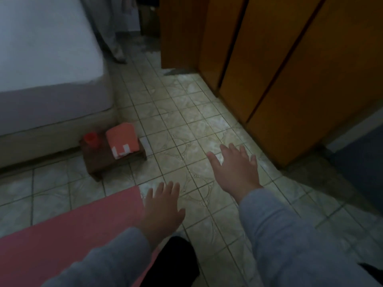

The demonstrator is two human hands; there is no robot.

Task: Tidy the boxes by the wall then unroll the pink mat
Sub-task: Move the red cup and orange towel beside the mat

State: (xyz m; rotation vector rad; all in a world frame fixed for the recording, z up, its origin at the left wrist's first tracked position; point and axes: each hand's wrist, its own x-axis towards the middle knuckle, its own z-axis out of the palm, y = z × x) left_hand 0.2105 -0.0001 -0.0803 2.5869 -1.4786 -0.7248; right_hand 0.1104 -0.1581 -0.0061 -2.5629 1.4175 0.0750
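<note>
A person in grey sleeves (290, 235) reaches both bare hands out over a tiled floor (186, 131) in a dim bedroom, palms down and holding nothing. The pink mat (83, 224) lies flat on the tiles at the lower left, its far right corner just beside the left hand (162, 208). That hand hovers by the mat's edge with fingers spread apart, and whether it touches the mat cannot be told. A dark trouser leg (176, 259) shows below it, at the mat's right edge. The right hand (236, 168) is stretched further forward, well right of the mat and over bare tile, its fingers likewise apart and its thumb out to the side.

Beyond the mat's far edge, a low dark wooden stool (99, 162) stands on the tiles. On the stool rest a small red cup (90, 139) and, beside it to the right, a folded coral-coloured cloth (122, 139) with white markings. Just behind the stool runs the base of a bed (41, 69) with a pale sheet, filling the area farther off from the mat to the left. Across the floor from the mat, to the right, a wooden wardrobe (279, 69) with tall orange-brown doors lines the room. At the far end, between bed and wardrobe, pale fabric (109, 34) hangs down to the floor; detail there is too blurred to make out.
</note>
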